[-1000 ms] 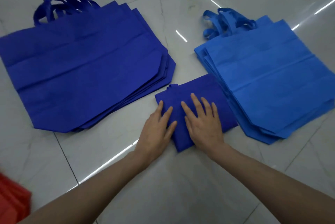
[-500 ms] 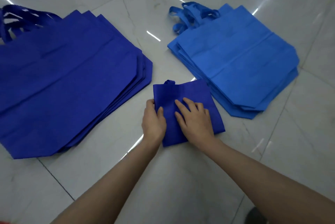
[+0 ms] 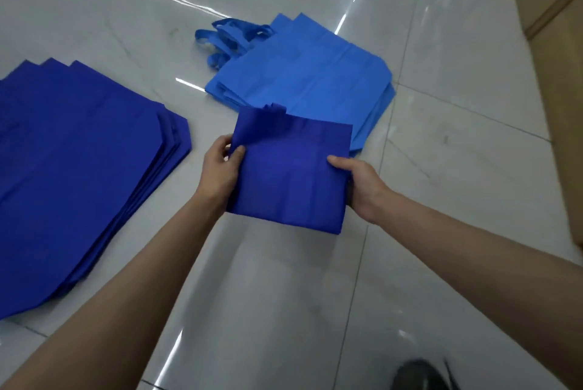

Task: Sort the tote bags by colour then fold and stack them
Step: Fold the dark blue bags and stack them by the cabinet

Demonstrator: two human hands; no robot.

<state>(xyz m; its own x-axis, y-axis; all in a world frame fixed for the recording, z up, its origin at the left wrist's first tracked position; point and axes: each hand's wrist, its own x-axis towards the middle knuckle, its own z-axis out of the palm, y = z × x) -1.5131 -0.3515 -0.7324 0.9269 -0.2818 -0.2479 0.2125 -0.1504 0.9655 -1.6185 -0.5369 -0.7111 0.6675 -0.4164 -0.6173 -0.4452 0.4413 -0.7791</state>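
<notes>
Folded dark blue tote bag (image 3: 290, 168): a rough square held between both hands over the floor (image 3: 441, 168), near the middle of the view. It looks raised off the tiles, though the angle leaves that unsure. A bit of handle sticks up at its far edge.

Left hand (image 3: 219, 168) grips the bag's left edge, thumb on top and fingers curled beneath. Right hand (image 3: 362, 184) grips the right edge the same way, thumb laid on the cloth, the other fingers hidden under it.

Bag's far right corner overlaps, in view, the near corner of the light blue stack (image 3: 303, 74), which lies flat just beyond with handles pointing away to the left. Whether the two touch cannot be told.

Dark blue stack (image 3: 79, 168) lies to the left, edges fanned, its near corner close to the left forearm; it is cut off by the left side of the view.

Open glossy tile lies below the bag and to the right of it, crossed by grout lines and light streaks.

Beige cardboard-like surface (image 3: 555, 74) runs along the right edge, partly out of view. Dark blurred shape, perhaps a shoe (image 3: 419, 377), at the bottom edge.
</notes>
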